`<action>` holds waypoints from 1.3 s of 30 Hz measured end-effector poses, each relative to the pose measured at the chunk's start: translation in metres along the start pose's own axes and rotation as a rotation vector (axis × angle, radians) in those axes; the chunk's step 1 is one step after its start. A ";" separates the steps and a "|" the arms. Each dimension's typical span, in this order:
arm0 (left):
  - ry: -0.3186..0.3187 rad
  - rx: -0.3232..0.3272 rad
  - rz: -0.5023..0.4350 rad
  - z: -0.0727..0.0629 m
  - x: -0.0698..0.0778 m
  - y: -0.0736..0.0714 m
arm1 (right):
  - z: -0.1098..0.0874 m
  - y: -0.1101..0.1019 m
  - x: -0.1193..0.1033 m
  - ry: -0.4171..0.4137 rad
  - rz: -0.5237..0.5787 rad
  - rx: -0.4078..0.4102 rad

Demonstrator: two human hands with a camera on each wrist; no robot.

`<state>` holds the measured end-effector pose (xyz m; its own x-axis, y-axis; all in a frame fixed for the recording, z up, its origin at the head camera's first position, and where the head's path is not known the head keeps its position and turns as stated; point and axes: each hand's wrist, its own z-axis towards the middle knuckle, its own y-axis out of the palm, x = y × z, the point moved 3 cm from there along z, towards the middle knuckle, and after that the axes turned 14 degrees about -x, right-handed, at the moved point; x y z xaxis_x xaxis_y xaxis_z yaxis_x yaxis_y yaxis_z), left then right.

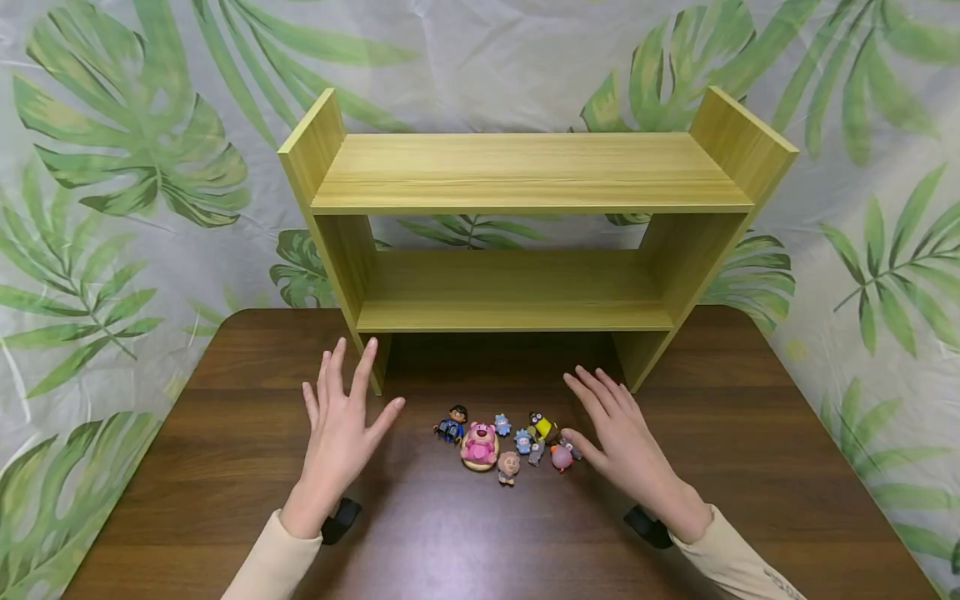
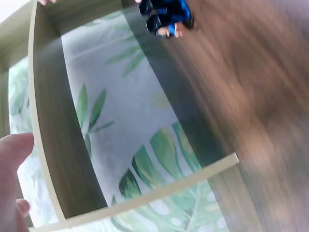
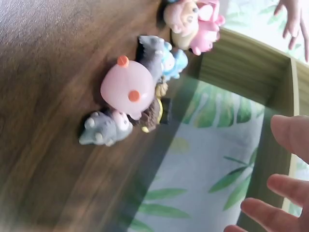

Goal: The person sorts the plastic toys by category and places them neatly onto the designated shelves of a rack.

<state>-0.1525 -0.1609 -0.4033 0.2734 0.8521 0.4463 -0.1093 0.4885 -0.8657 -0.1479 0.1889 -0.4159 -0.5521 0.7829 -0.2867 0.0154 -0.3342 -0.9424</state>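
My left hand [image 1: 341,429] hovers over the table left of a group of small toy figures, fingers spread and holding nothing. Nearest to it lies a dark-haired figure in blue [image 1: 452,425], partly cut off in the left wrist view. Beside that figure is a pink bear figure [image 1: 480,446], with a beige figure [image 1: 508,468] in front. Two light-blue figures [image 1: 522,442], a small grey figure [image 1: 536,453] and a yellow-and-brown figure [image 1: 542,427] lie farther right. My right hand [image 1: 626,442], also empty with extended fingers, is close to a round pink figure [image 1: 561,457]; another grey figure [image 3: 99,129] touches that one.
A wooden shelf unit [image 1: 517,317] with two boards and raised side panels stands at the back of the brown table [image 1: 465,550]. Behind it hangs a leaf-patterned cloth [image 1: 487,50]. Dark straps [image 1: 341,521] sit at both wrists.
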 end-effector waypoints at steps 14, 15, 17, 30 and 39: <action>0.139 0.141 -0.107 0.026 -0.019 -0.005 | 0.011 0.025 -0.006 -0.094 0.081 -0.075; 0.144 0.143 -0.111 0.028 -0.021 -0.004 | 0.012 0.027 -0.006 -0.093 0.086 -0.088; 0.148 0.145 -0.117 0.030 -0.022 -0.001 | 0.013 0.030 -0.006 -0.082 0.095 -0.115; 0.133 0.147 -0.189 0.043 -0.035 0.013 | 0.017 0.047 -0.001 -0.038 0.172 -0.197; 0.140 0.161 -0.267 0.052 -0.039 0.026 | 0.022 0.053 0.003 -0.010 0.202 -0.246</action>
<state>-0.2157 -0.1716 -0.4314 0.4397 0.6616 0.6075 -0.1627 0.7238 -0.6705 -0.1675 0.1620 -0.4634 -0.5253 0.7082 -0.4716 0.3257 -0.3447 -0.8804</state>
